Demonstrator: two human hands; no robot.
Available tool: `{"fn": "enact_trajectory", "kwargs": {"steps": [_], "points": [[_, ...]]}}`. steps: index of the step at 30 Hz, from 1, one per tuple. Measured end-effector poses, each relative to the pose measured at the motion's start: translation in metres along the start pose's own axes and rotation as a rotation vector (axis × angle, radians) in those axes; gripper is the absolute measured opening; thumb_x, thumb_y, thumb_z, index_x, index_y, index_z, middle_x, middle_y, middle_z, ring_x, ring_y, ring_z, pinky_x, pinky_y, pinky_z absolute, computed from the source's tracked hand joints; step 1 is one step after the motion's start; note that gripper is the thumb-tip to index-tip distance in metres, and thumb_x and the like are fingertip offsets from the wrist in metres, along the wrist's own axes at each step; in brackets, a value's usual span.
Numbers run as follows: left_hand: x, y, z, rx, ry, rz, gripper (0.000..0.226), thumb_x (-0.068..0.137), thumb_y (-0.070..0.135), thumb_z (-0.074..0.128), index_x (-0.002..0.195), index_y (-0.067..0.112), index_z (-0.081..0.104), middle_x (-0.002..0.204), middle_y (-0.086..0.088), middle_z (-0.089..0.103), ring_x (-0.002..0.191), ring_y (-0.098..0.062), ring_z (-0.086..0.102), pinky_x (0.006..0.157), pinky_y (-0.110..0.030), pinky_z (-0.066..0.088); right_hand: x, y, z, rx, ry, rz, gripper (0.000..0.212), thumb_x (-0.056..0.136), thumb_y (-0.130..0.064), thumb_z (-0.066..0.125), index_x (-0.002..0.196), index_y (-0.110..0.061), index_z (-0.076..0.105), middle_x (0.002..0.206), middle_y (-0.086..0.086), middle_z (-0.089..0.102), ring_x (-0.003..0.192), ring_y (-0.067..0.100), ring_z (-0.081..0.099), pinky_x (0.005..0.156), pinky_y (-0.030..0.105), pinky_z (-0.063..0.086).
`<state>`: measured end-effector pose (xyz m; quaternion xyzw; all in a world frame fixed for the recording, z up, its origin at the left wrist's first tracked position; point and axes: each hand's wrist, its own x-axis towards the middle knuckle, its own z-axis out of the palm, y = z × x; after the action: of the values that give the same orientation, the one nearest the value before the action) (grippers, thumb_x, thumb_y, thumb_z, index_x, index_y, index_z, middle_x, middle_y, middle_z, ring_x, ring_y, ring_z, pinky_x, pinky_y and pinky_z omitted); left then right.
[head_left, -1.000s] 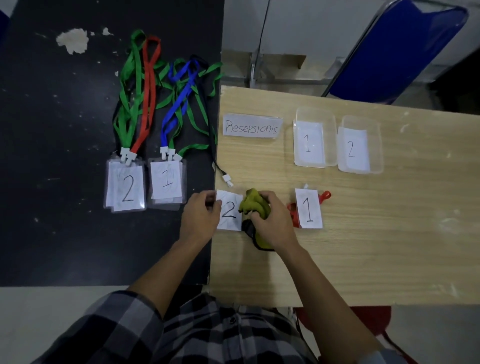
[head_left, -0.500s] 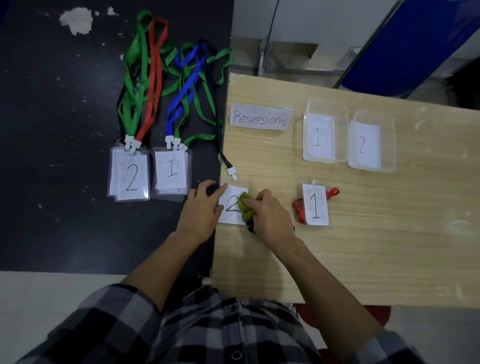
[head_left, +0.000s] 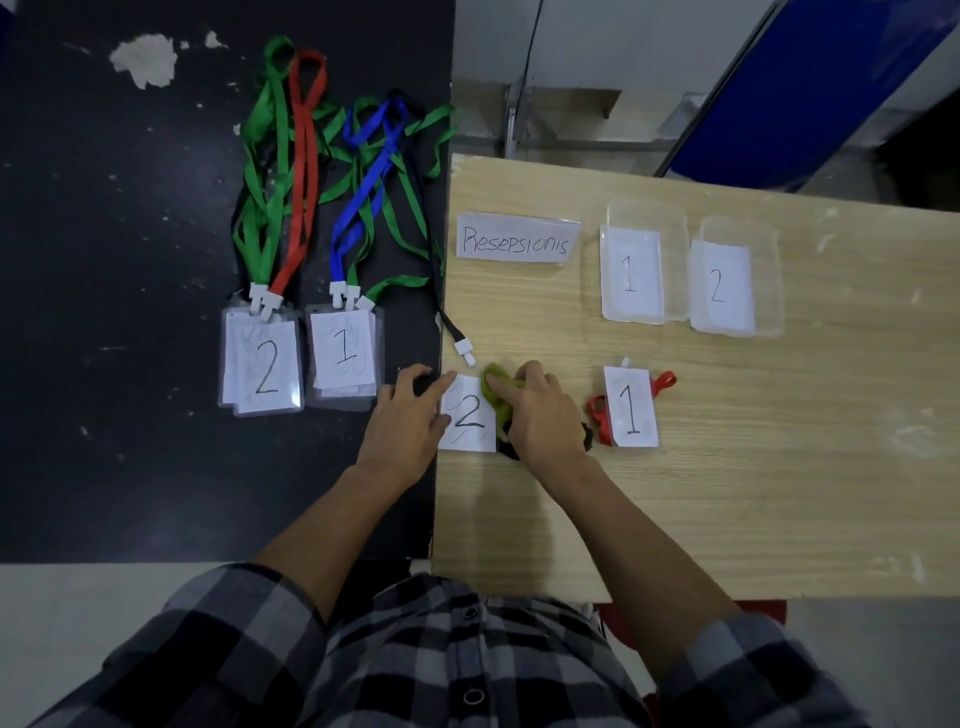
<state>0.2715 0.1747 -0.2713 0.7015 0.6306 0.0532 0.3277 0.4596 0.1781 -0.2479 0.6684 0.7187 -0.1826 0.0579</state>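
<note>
At table's left edge: card "2" lies flat, with its green lanyard bunched at its right side.
Left hand: fingers nearly straight; I see them pressing the card's left rim, gripping nothing.
Right hand: fingers curled, pinching the lanyard wad.
Risk: I judge the wad may spring loose, or the card may slide off the table if the pressing fingers lift.

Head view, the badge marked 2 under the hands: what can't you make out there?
All in the head view:
- badge marked 2: left edge covered by the left hand.
- green lanyard: bunched under the right hand; its clip is hidden.
- black strap: only an end shows past the right hand.
- stack of badges marked 2: top one covers the rest, count unclear.
</note>
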Motion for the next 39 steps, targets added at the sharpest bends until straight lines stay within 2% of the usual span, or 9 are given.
{"fn": "enact_trajectory", "kwargs": {"steps": [3,6,13,18,24,29,35,39], "points": [[0.0,0.0,-0.001,-0.015,-0.001,0.01,0.057,0.097,0.025,0.06,0.15,0.031,0.04,0.151,-0.001,0.028,0.123,-0.029,0.04,0.1,-0.045,0.048,-0.002,-0.011,0.003,-0.028,-0.001,-0.051,0.063,0.088,-0.008,0.062,0.144,-0.031,0.044,0.12,0.01,0.045,0.097,0.029,0.05,0.066,0.036,0.039],[0.0,0.0,-0.003,-0.021,-0.008,0.012,0.057,0.097,0.025,0.06,0.15,0.031,0.039,0.151,0.0,0.027,0.124,-0.029,0.039,0.1,-0.045,0.048,-0.022,0.002,0.006,-0.048,-0.007,-0.149,0.062,0.085,-0.005,0.063,0.14,-0.032,0.048,0.118,0.01,0.048,0.097,0.03,0.051,0.07,0.04,0.047],[0.0,0.001,-0.002,-0.026,-0.001,0.005,0.056,0.097,0.025,0.06,0.149,0.031,0.041,0.149,0.0,0.027,0.123,-0.029,0.039,0.101,-0.046,0.047,0.005,-0.005,-0.001,-0.032,0.051,-0.017,0.063,0.086,-0.004,0.064,0.141,-0.032,0.049,0.12,0.009,0.047,0.098,0.03,0.05,0.074,0.041,0.047],[-0.001,0.001,-0.003,-0.025,-0.006,0.006,0.057,0.097,0.025,0.06,0.149,0.031,0.04,0.15,0.0,0.027,0.123,-0.029,0.039,0.101,-0.046,0.047,-0.019,0.016,0.004,-0.089,0.019,-0.24,0.059,0.083,-0.005,0.064,0.134,-0.034,0.055,0.117,0.009,0.051,0.095,0.028,0.051,0.071,0.041,0.046],[-0.001,0.002,-0.002,-0.028,-0.005,-0.001,0.057,0.097,0.024,0.06,0.15,0.031,0.039,0.151,-0.001,0.026,0.123,-0.03,0.04,0.104,-0.046,0.045,0.002,0.001,-0.005,-0.066,0.041,-0.068,0.053,0.089,-0.008,0.063,0.136,-0.031,0.057,0.12,0.01,0.05,0.1,0.031,0.051,0.076,0.041,0.046],[-0.001,0.002,-0.003,-0.026,-0.007,0.007,0.057,0.097,0.022,0.06,0.149,0.031,0.04,0.151,-0.002,0.027,0.123,-0.03,0.04,0.103,-0.046,0.045,-0.034,0.016,0.005,-0.092,-0.008,-0.261,0.056,0.084,-0.005,0.066,0.131,-0.033,0.059,0.114,0.008,0.052,0.094,0.028,0.052,0.073,0.041,0.046],[-0.001,0.003,-0.002,-0.031,-0.005,-0.005,0.056,0.097,0.022,0.06,0.149,0.031,0.04,0.151,-0.002,0.027,0.121,-0.031,0.042,0.103,-0.046,0.045,-0.016,0.0,-0.003,-0.07,0.001,-0.095,0.059,0.086,-0.005,0.062,0.136,-0.033,0.054,0.119,0.009,0.049,0.101,0.03,0.051,0.076,0.04,0.044],[0.0,0.003,-0.001,-0.033,-0.011,-0.015,0.056,0.097,0.023,0.06,0.148,0.032,0.041,0.151,-0.001,0.027,0.122,-0.031,0.041,0.103,-0.048,0.045,-0.049,0.003,0.013,-0.051,-0.016,-0.18,0.059,0.082,-0.004,0.067,0.132,-0.033,0.055,0.116,0.008,0.051,0.097,0.029,0.052,0.073,0.041,0.045]]}}
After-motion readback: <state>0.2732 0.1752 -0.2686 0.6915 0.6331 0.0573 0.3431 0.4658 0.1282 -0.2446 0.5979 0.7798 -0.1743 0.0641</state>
